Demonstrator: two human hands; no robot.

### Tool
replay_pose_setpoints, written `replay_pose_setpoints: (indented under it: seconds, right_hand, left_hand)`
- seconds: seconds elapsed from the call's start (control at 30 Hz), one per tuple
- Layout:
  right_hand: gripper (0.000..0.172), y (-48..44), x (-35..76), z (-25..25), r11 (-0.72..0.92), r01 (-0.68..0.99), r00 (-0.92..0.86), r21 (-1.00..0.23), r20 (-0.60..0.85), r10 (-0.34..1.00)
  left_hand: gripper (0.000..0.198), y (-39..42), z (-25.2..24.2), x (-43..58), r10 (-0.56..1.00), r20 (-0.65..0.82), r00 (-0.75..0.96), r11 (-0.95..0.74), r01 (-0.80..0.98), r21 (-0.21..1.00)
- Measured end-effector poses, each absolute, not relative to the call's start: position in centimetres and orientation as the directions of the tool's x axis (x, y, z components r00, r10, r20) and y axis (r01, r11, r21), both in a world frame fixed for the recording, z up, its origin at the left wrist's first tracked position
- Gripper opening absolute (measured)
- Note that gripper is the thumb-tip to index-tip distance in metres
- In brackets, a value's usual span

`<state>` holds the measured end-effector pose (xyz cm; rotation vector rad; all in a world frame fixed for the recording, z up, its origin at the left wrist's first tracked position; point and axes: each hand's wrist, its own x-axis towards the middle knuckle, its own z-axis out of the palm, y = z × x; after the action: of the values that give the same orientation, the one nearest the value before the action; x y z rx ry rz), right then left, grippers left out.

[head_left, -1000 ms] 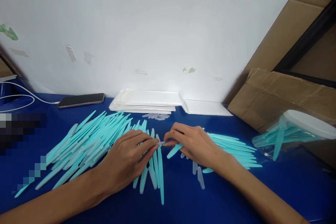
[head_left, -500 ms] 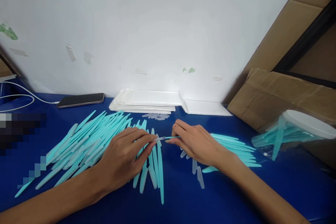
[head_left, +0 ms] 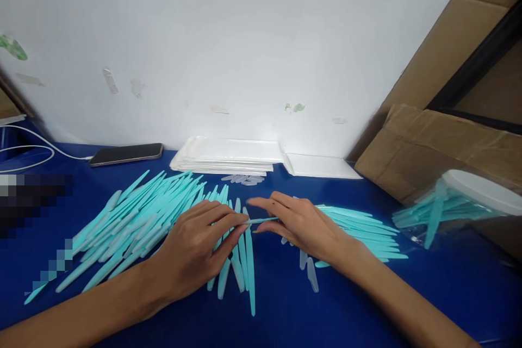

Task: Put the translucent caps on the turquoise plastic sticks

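A slim turquoise eyebrow razor (head_left: pixel 261 221) lies level between my two hands. My left hand (head_left: pixel 207 239) pinches its left end between thumb and fingers, covering that end. My right hand (head_left: pixel 299 223) has thumb and index finger spread apart, with the razor's other end reaching in between them; whether it touches the palm side is hidden. Beneath and beside my left hand, several turquoise razors (head_left: pixel 250 272) lie fanned on the blue table. Small translucent caps (head_left: pixel 312 274) lie below my right hand.
A large heap of turquoise razors (head_left: pixel 138 223) lies left, a neater row (head_left: pixel 367 234) right. White packets (head_left: pixel 228 152) and more caps (head_left: pixel 244 179) sit at the back near a phone (head_left: pixel 126 154) with a cable. A clear tub with white lid (head_left: pixel 483 193) and cardboard (head_left: pixel 440 157) stand right.
My right hand has loosened its pinch; its index finger has lifted and stretched left, away from the thumb. My left hand has moved slightly right and still holds the razor.
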<state>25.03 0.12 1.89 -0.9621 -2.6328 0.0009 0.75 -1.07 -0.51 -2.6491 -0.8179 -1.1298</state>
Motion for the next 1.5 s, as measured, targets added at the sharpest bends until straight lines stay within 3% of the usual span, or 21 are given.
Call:
replay_pose_setpoints:
  seconds: [0.07, 0.13, 0.3, 0.5, 0.63, 1.1, 1.27, 1.5]
  right_hand:
    - [0.059, 0.0, 25.0, 1.7, 0.771, 0.632, -0.715, -0.080, 0.321, 0.621]
    - [0.062, -0.1, 25.0, 1.7, 0.768, 0.639, -0.719, -0.039, 0.325, 0.614]
    - [0.055, -0.4, 25.0, 1.8, 0.791, 0.611, -0.748, 0.025, 0.345, 0.567]
    - [0.056, 0.3, 25.7, 2.6, 0.786, 0.614, -0.707, -0.072, 0.394, 0.588]
    - [0.034, 0.5, 26.1, 3.0, 0.752, 0.655, -0.675, -0.069, 0.396, 0.623]
    - [0.031, -0.5, 24.8, 1.9, 0.771, 0.636, -0.706, -0.034, 0.378, 0.598]
    - [0.029, -0.1, 25.2, 2.3, 0.810, 0.586, -0.730, -0.042, 0.406, 0.550]
    - [0.028, 0.5, 25.8, 2.9, 0.782, 0.623, -0.729, -0.015, 0.351, 0.587]
  left_hand:
    - [0.018, -1.0, -0.4, 0.7, 0.428, 0.709, 0.560, -0.839, 0.538, 0.081]
    - [0.016, -0.9, -0.3, 0.7, 0.433, 0.711, 0.554, -0.838, 0.538, 0.090]
    - [0.013, -1.1, -0.4, 0.7, 0.462, 0.693, 0.553, -0.832, 0.541, 0.123]
    - [0.013, -0.8, -0.3, 0.3, 0.517, 0.717, 0.467, -0.813, 0.530, 0.241]
    - [0.015, -0.8, -0.2, 0.4, 0.527, 0.724, 0.445, -0.806, 0.531, 0.261]
    - [0.015, -1.9, -0.2, 0.8, 0.568, 0.662, 0.489, -0.812, 0.465, 0.353]
    - [0.014, -1.8, -0.2, 0.8, 0.558, 0.647, 0.519, -0.815, 0.489, 0.310]
    - [0.032, -1.2, -0.4, 0.8, 0.514, 0.664, 0.543, -0.828, 0.517, 0.218]
